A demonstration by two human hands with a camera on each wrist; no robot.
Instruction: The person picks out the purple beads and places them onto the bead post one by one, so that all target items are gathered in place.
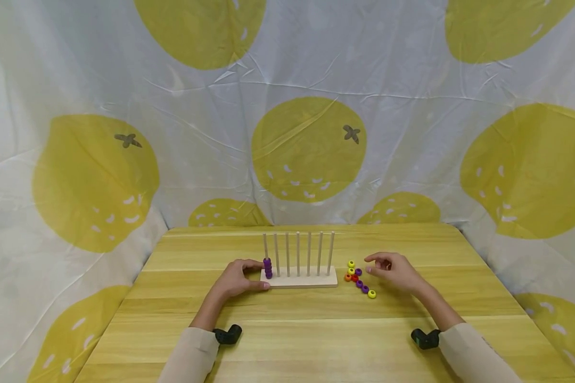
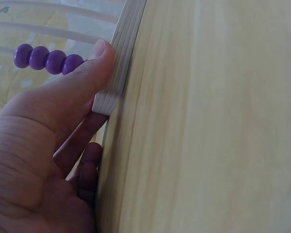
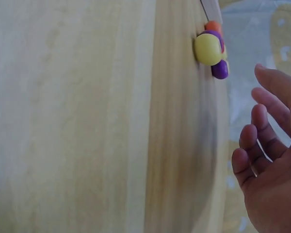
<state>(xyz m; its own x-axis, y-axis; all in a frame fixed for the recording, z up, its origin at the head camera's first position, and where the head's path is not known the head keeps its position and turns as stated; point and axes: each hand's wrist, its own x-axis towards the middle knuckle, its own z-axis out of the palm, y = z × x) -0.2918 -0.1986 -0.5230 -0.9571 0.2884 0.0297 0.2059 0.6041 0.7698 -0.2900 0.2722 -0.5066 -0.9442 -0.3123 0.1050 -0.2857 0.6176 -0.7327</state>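
My left hand (image 1: 239, 279) pinches end of wooden peg rack (image 1: 301, 282) on counter (image 1: 316, 346); my right hand (image 1: 395, 271), loosely spread, empty, hovers beside loose beads (image 1: 359, 284) near rack. Stray nudge could send them rolling.

On the table (image 1: 287, 340), a wooden peg rack (image 1: 299, 282) carries purple beads (image 1: 268, 268) on its 9 o'clock end peg (image 1: 265, 246). The left hand (image 1: 240, 277) grips it at 9 o'clock. Loose yellow, purple, orange and red beads (image 1: 354, 277) lie just off 3 o'clock, the right hand (image 1: 395, 271) beside them. A fruit-patterned cloth (image 1: 311, 74) hangs at 12 o'clock.
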